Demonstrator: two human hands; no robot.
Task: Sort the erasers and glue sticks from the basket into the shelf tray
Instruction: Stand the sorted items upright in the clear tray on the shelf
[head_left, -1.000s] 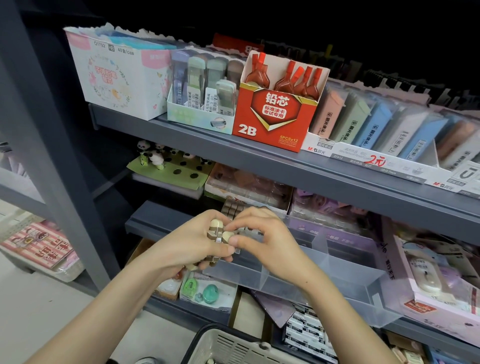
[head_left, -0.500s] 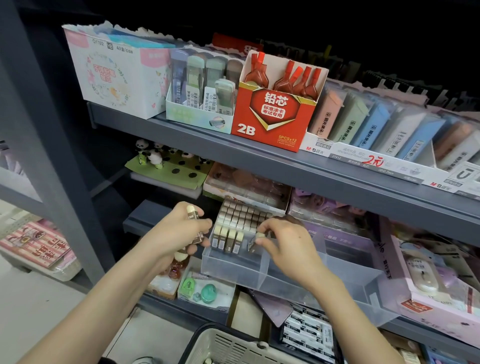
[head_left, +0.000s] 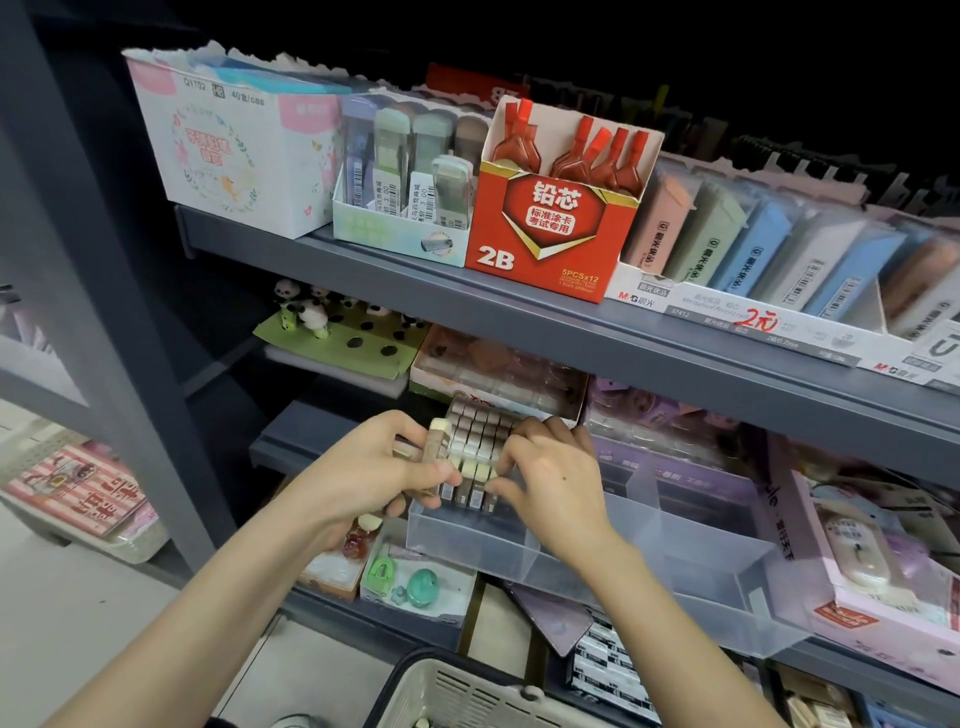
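Between both hands, just above the clear shelf tray (head_left: 519, 551), the next eraser (head_left: 439, 441) stands upright in my left hand (head_left: 363, 467), which grips a small bundle. Open room lies right and down, at the eraser rows' (head_left: 480, 441) front edge. My right hand (head_left: 550, 480) curls over those rows; whether it pinches one I cannot tell.

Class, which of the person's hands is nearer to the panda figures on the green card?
Left. The left hand, gripping erasers, is below and right of the panda figures; the right hand lies farther right.
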